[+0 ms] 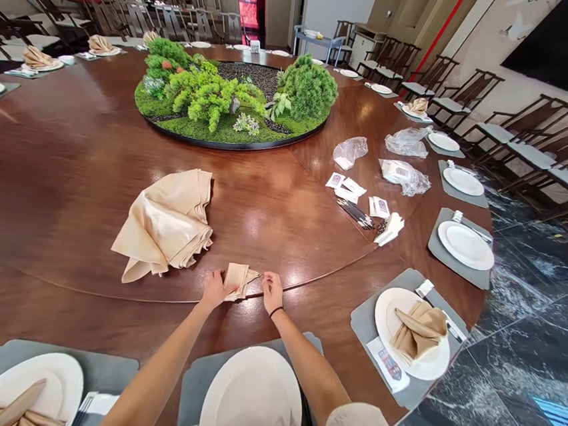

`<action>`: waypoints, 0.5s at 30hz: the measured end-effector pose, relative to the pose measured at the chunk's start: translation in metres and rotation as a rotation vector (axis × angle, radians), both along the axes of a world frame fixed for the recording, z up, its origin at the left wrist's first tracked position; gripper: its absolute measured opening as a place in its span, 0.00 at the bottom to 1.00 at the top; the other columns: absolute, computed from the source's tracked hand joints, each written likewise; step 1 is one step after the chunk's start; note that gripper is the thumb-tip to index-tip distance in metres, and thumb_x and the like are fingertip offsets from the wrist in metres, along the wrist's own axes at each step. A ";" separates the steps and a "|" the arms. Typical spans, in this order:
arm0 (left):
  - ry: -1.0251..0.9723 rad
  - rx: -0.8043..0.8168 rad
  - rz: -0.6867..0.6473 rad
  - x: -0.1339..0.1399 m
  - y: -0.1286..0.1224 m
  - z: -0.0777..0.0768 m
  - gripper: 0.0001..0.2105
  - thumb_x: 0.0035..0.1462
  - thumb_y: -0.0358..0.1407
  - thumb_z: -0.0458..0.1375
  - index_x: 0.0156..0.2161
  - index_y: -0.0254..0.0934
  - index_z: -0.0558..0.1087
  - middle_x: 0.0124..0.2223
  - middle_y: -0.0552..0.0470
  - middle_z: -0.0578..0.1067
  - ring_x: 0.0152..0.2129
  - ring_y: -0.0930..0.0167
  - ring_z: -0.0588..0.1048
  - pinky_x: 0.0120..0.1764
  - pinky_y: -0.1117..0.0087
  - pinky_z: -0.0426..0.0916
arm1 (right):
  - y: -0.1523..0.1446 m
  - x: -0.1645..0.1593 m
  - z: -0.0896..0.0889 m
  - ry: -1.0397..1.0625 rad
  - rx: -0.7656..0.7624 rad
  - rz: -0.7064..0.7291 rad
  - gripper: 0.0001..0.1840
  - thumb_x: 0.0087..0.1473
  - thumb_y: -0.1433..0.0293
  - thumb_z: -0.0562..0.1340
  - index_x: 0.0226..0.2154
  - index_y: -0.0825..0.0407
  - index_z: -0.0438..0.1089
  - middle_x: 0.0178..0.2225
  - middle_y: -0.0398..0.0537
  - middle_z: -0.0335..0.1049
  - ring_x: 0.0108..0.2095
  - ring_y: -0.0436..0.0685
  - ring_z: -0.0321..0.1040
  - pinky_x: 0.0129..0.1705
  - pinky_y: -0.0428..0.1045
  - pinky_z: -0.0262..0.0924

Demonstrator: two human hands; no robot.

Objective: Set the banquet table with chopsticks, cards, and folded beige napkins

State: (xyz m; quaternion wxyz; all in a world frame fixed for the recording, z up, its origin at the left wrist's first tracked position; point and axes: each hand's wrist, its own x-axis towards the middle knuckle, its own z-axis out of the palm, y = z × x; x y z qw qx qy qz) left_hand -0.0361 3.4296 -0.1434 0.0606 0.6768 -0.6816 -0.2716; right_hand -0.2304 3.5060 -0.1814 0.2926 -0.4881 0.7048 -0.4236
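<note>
A beige cloth napkin (237, 277), folded small with its layers fanned at the right, lies at the near rim of the turntable. My left hand (214, 289) holds its lower left edge, thumb and fingers closed on the cloth. At the right side, my right hand (272, 291) pinches a pointed corner of the same napkin. Beyond my left hand is a loose pile of beige napkins (167, 222). Right below my forearms stands a stack of white plates (253, 397) on a grey placemat (192, 385).
A planted centrepiece (234, 101) fills the turntable's middle. Plastic bags (403, 176), packets (350, 190) and dark sticks (355, 213) lie to the right. A place setting with a folded napkin (418, 330) is at right, another plate (64, 386) at left. Chairs (548, 131) line the wall.
</note>
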 end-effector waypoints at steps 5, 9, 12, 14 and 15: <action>0.527 0.240 0.176 -0.018 0.031 0.013 0.19 0.44 0.44 0.64 0.40 0.34 0.71 0.55 0.37 0.68 0.58 0.51 0.60 0.54 0.55 0.59 | 0.074 0.001 -0.001 -0.267 0.004 -0.177 0.13 0.59 0.65 0.50 0.44 0.52 0.63 0.42 0.53 0.68 0.40 0.55 0.67 0.45 0.51 0.64; 0.951 0.353 0.253 -0.043 0.100 0.032 0.22 0.53 0.49 0.58 0.45 0.32 0.71 0.47 0.39 0.75 0.44 0.62 0.74 0.47 0.63 0.68 | 0.109 0.011 0.034 -0.615 -0.018 -0.047 0.25 0.54 0.54 0.58 0.49 0.51 0.62 0.45 0.52 0.68 0.44 0.58 0.68 0.46 0.54 0.64; 1.563 0.432 0.499 -0.063 0.161 0.047 0.20 0.54 0.46 0.60 0.48 0.35 0.72 0.49 0.43 0.76 0.43 0.68 0.75 0.48 0.67 0.68 | 0.125 0.031 0.077 -0.712 -0.134 0.213 0.37 0.48 0.50 0.64 0.55 0.50 0.58 0.50 0.54 0.67 0.50 0.61 0.66 0.52 0.57 0.62; 1.818 0.468 0.614 -0.073 0.194 0.056 0.16 0.56 0.45 0.60 0.46 0.38 0.73 0.48 0.46 0.77 0.43 0.70 0.75 0.48 0.71 0.68 | 0.137 0.047 0.102 -0.642 -0.186 0.261 0.39 0.46 0.53 0.67 0.55 0.50 0.57 0.51 0.54 0.67 0.52 0.61 0.65 0.55 0.57 0.59; 1.877 0.500 0.630 -0.075 0.208 0.060 0.15 0.56 0.44 0.59 0.45 0.38 0.74 0.47 0.47 0.77 0.44 0.71 0.75 0.48 0.73 0.68 | 0.144 0.053 0.111 -0.588 -0.189 0.245 0.36 0.47 0.54 0.67 0.54 0.50 0.58 0.51 0.54 0.67 0.52 0.60 0.65 0.56 0.56 0.58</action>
